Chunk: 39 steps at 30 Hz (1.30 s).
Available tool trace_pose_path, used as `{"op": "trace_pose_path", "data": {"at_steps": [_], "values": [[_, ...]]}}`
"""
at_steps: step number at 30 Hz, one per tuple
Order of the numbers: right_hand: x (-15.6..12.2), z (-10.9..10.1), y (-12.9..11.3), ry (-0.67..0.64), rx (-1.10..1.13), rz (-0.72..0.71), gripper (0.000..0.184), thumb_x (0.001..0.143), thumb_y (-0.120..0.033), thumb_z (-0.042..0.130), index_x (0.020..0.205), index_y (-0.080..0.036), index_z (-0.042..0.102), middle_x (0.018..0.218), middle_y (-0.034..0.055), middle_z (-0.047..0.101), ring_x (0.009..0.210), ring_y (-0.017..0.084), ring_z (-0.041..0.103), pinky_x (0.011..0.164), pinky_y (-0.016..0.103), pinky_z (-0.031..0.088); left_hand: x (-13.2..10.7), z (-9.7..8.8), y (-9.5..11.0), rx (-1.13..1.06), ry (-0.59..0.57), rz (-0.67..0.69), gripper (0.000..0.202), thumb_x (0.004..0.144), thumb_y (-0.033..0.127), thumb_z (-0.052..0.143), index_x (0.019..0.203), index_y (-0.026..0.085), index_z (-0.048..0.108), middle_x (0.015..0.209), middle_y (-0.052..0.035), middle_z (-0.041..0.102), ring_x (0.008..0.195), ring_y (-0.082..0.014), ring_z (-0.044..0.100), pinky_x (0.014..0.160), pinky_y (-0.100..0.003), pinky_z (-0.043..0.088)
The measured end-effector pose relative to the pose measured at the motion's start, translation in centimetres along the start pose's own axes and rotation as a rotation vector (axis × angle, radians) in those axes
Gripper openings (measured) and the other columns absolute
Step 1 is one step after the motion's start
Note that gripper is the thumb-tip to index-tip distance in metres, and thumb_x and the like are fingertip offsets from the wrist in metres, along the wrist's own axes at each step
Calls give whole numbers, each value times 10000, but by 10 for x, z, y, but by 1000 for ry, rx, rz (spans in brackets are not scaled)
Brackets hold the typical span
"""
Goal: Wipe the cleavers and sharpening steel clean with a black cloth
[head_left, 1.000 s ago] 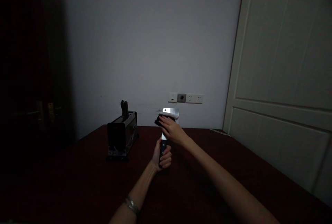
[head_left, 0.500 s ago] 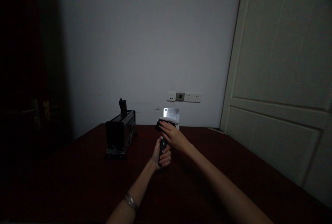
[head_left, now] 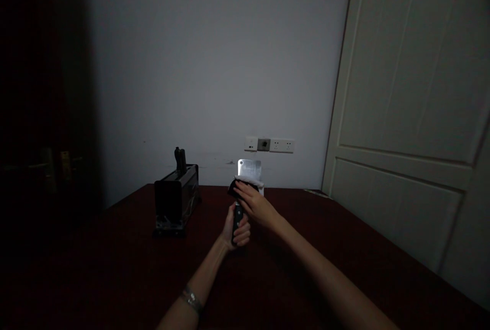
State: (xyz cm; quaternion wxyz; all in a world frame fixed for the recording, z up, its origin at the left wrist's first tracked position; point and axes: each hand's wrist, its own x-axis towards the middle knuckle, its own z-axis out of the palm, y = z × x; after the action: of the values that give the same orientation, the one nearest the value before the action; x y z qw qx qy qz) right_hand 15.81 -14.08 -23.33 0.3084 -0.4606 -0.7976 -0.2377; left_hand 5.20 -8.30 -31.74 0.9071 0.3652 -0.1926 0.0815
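Observation:
A cleaver (head_left: 250, 168) stands blade up in front of me, its broad shiny blade tilted slightly and a small hole near the top left corner. My left hand (head_left: 231, 228) is wrapped around its black riveted handle. Over the lower blade lies a cloth (head_left: 249, 181), black with a white edge. My right hand (head_left: 259, 207) presses that cloth to the blade with its fingers stretched along it; the thumb is hard to make out. The cloth and fingers hide the lower part of the blade.
A dark knife block (head_left: 168, 200) with black knife handles (head_left: 179, 160) sits on the left of the dark red table (head_left: 306, 248). Behind is a wall with sockets (head_left: 281, 145). A pale panelled door (head_left: 398, 116) stands at the right. The room is dim.
The cloth under my right hand sits slightly lower on the blade, nearer the handle. My left hand keeps its grip. The whole view has shifted a little.

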Motion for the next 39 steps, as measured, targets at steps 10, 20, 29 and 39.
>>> {"op": "trace_pose_path", "data": {"at_steps": [10,20,29,39], "values": [[29,-39,40,120,-50,104,403,877,-233,367,1270,-169,428,1362,118,378,1269,192,315,1053,417,272,-2,10,2,-4,-40,3,630,815,645,158,472,166,381,286,53,290,198,-56,197,235,-168,258],[-5,-25,18,-25,9,6,416,876,-211,365,1290,-193,396,1369,94,373,1275,168,302,1056,393,280,-3,7,3,3,-26,27,593,815,638,193,476,174,344,289,59,285,201,-54,185,240,-162,230],[-5,-31,17,-7,-47,9,418,869,-221,383,1285,-185,404,1366,103,376,1268,187,317,1050,419,291,-3,5,2,-20,-1,32,597,814,638,196,471,174,349,281,63,273,192,-52,164,231,-163,229],[14,-43,35,48,-12,12,398,864,-222,391,1258,-200,447,1335,95,422,1233,203,377,1033,426,322,-3,8,2,-8,-17,-32,606,805,649,199,457,173,339,279,57,281,187,-54,186,234,-165,220]]}}
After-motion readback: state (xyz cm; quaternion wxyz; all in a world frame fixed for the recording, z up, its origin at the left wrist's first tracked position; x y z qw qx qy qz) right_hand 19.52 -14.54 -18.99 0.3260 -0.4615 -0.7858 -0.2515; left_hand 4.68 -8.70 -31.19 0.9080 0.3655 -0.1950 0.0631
